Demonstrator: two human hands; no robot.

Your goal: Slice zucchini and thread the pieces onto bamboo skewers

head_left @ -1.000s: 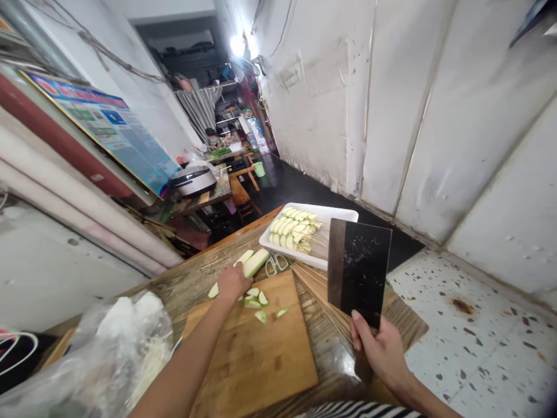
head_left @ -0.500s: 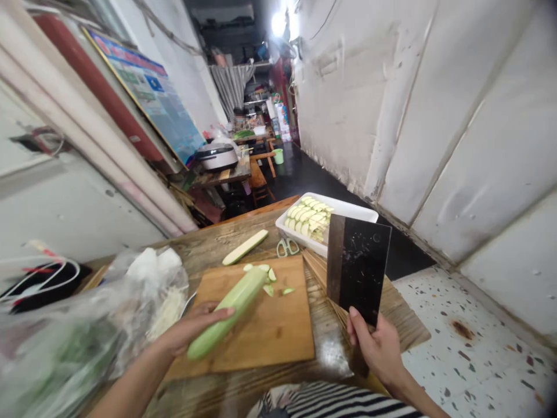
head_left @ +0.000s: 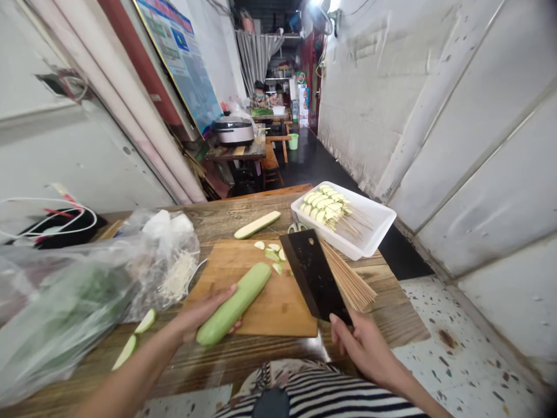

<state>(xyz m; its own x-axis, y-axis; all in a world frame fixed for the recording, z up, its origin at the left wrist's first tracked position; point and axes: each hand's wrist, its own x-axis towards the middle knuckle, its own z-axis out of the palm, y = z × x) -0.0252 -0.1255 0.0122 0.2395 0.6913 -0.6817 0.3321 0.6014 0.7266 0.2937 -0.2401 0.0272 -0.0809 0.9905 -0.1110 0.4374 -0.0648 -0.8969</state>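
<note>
Left hand point(head_left: 202, 313): fingers point(head_left: 220, 296) cradling zucchini point(head_left: 232, 305) above wooden cutting board point(head_left: 291, 307). Right hand point(head_left: 363, 348): fingers point(head_left: 343, 334) clenched on cleaver point(head_left: 311, 273), blade just beside bamboo skewers point(head_left: 348, 276).

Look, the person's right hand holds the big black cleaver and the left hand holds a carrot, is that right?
Not quite: the left hand holds a long pale green squash, not a carrot, as the head view shows. The right hand does hold the big black cleaver.
</note>
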